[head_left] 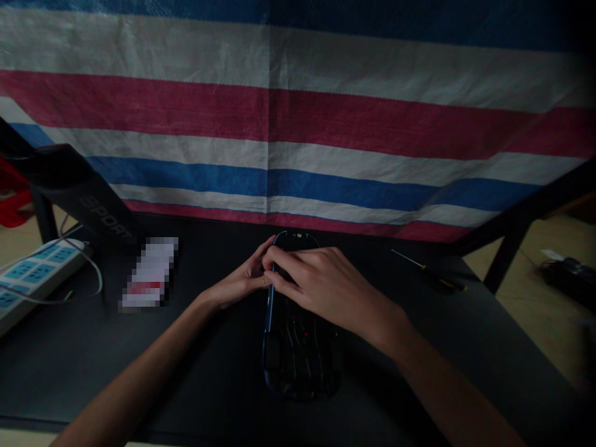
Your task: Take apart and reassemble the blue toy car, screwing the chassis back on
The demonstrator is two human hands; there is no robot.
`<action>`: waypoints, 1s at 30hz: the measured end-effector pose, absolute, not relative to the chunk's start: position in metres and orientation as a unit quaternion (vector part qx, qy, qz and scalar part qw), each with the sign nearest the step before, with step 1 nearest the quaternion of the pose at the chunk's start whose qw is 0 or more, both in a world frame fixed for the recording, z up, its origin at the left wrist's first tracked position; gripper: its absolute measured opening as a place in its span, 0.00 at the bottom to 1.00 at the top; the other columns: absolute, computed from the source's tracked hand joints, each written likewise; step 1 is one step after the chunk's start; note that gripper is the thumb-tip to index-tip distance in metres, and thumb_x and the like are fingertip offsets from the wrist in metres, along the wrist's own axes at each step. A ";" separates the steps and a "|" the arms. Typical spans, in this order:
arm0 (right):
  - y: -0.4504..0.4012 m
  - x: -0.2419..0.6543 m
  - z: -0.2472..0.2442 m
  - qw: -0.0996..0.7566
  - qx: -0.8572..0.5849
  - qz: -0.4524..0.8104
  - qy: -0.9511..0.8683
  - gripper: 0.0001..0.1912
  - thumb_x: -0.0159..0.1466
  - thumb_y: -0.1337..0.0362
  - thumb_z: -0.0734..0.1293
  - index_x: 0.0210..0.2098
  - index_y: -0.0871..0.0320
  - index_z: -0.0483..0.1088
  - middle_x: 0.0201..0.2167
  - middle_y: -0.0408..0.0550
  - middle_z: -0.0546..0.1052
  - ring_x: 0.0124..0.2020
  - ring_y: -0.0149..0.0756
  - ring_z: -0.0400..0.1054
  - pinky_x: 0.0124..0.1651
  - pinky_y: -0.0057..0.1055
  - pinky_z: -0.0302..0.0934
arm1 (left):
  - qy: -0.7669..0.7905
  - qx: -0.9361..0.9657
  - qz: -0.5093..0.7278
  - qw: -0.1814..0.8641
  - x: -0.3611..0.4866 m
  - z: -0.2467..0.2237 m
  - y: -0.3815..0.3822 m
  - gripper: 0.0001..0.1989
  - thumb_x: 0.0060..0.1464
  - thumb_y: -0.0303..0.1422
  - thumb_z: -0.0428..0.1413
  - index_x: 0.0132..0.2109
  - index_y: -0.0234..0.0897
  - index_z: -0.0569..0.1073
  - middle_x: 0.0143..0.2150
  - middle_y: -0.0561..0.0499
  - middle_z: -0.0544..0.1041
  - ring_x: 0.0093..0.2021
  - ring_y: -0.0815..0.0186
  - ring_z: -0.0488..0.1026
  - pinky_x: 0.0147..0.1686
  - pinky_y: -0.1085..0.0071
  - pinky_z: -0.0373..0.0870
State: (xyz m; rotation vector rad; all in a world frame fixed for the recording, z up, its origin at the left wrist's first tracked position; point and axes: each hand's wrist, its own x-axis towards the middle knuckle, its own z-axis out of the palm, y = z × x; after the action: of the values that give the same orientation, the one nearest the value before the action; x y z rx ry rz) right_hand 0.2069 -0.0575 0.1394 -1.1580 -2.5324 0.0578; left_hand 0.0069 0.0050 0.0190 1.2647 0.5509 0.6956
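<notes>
A dark toy car (302, 366) with a blue edge appears to lie underside up on the black tabletop, its long side pointing away from me. A small red dot shows on its ribbed underside. My left hand (242, 279) is closed on the car's left edge near the far end. Reaching across from the right, my right hand (321, 279) covers much of the car's far half. Its thumb and fingertips are pinched at that same left edge, touching or close to the left hand's fingers. Whatever small part lies between the fingertips is hidden.
A white power strip (44, 273) with a cable lies on the left. Beside it are a blurred-out pale item (151, 273) and a black "SPORT" object (93, 198). A screwdriver (433, 274) rests on the right. Striped tarp (298, 118) hangs behind the black table (186, 385).
</notes>
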 end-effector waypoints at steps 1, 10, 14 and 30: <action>-0.058 0.205 0.139 0.172 -0.423 0.010 -0.889 0.11 0.76 0.59 0.58 0.49 0.53 0.70 0.35 0.45 0.81 0.33 0.36 0.76 0.35 0.32 0.59 | 0.252 0.576 0.313 0.712 0.007 0.020 0.005 0.50 0.59 0.34 0.65 0.78 0.45 0.44 0.72 0.36 0.64 0.74 0.41 0.56 0.71 0.42 0.52; -0.063 0.197 0.136 0.182 -0.412 -0.006 -0.893 0.09 0.74 0.63 0.60 0.51 0.55 0.68 0.39 0.46 0.81 0.37 0.37 0.76 0.37 0.33 0.59 | 0.241 0.607 0.324 0.685 0.005 0.013 0.008 0.48 0.60 0.35 0.65 0.78 0.47 0.47 0.74 0.39 0.63 0.74 0.42 0.57 0.72 0.42 0.51; -0.063 0.199 0.137 0.161 -0.450 -0.039 -0.878 0.12 0.76 0.55 0.59 0.48 0.54 0.69 0.30 0.45 0.79 0.29 0.38 0.74 0.32 0.34 0.56 | 0.254 0.598 0.314 0.693 0.005 0.014 0.007 0.47 0.60 0.36 0.64 0.78 0.47 0.46 0.75 0.39 0.59 0.75 0.42 0.55 0.72 0.42 0.50; -0.059 0.205 0.135 0.209 -0.388 0.028 -0.897 0.10 0.72 0.64 0.63 0.52 0.57 0.67 0.44 0.49 0.80 0.45 0.39 0.75 0.50 0.36 0.64 | 0.238 0.611 0.323 0.682 0.004 0.006 0.013 0.49 0.60 0.35 0.65 0.78 0.46 0.45 0.76 0.38 0.58 0.76 0.43 0.54 0.73 0.43 0.49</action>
State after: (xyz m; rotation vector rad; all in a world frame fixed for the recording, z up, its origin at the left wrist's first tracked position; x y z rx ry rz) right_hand 0.2048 -0.0589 0.1346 -1.0796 -2.4964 0.0784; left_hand 0.0045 0.0130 0.0062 1.3701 0.5345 0.7242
